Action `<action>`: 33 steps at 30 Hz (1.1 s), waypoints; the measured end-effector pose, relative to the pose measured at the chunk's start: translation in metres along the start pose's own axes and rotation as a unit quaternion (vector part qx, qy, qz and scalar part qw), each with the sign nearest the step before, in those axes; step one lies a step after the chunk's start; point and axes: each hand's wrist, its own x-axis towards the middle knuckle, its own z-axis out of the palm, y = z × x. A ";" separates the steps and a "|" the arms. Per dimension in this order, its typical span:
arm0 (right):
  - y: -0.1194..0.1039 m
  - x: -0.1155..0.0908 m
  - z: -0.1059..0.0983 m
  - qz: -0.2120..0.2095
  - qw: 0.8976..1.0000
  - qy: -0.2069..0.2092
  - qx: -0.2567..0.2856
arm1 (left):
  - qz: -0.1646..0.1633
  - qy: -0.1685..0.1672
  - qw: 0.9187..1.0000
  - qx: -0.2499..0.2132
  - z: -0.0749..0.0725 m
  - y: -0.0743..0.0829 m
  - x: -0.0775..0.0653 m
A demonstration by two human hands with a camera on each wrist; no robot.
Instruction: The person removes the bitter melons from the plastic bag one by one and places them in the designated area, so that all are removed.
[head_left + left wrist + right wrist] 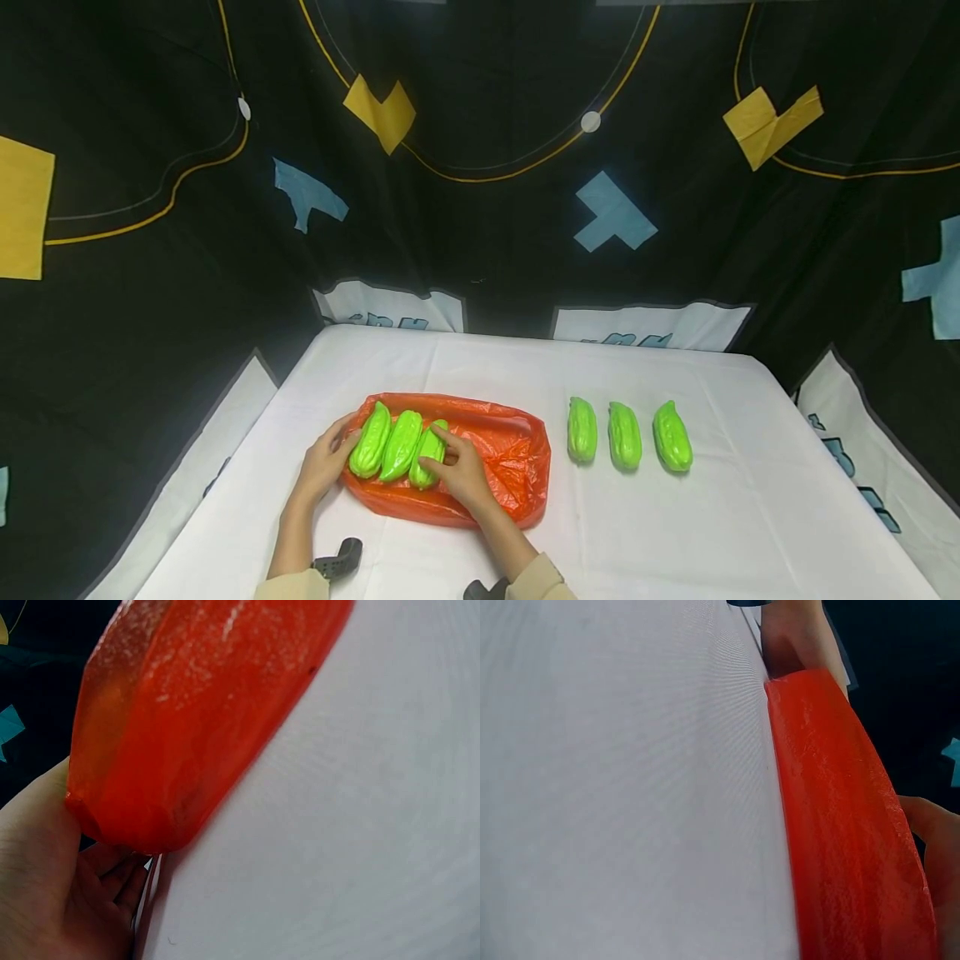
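From my station I see the white table [637,533] bearing the red container [405,505]. The left hand [324,458] is at its left end; whether those fingers grip, I can't tell. The right hand [461,475] pinches the rightmost green gourd [426,448] inside; its glossy skin could slip, or crowding could jostle the middle gourd [402,446].

Green vegetables [403,446]: six. Three in one red tray [517,462], toward nine o'clock; three on white table [705,542], at tray's three o'clock. Hands: one left hand [322,461], one right hand [461,475]. Yellow patches [22,208]: three.
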 end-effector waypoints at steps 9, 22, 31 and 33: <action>0.009 0.002 0.000 0.015 1.000 0.005 0.002 | -0.001 -0.003 1.000 -0.015 0.002 -0.001 -0.001; 0.002 -0.001 -0.006 0.051 0.998 0.006 0.040 | -0.004 0.001 1.000 -0.014 0.001 -0.001 -0.001; -0.001 -0.007 -0.019 0.074 0.995 -0.001 0.072 | -0.006 0.004 1.000 -0.008 0.002 -0.002 0.000; -0.006 -0.011 -0.025 0.076 0.994 -0.006 0.081 | -0.005 0.006 1.000 -0.007 0.002 -0.002 0.000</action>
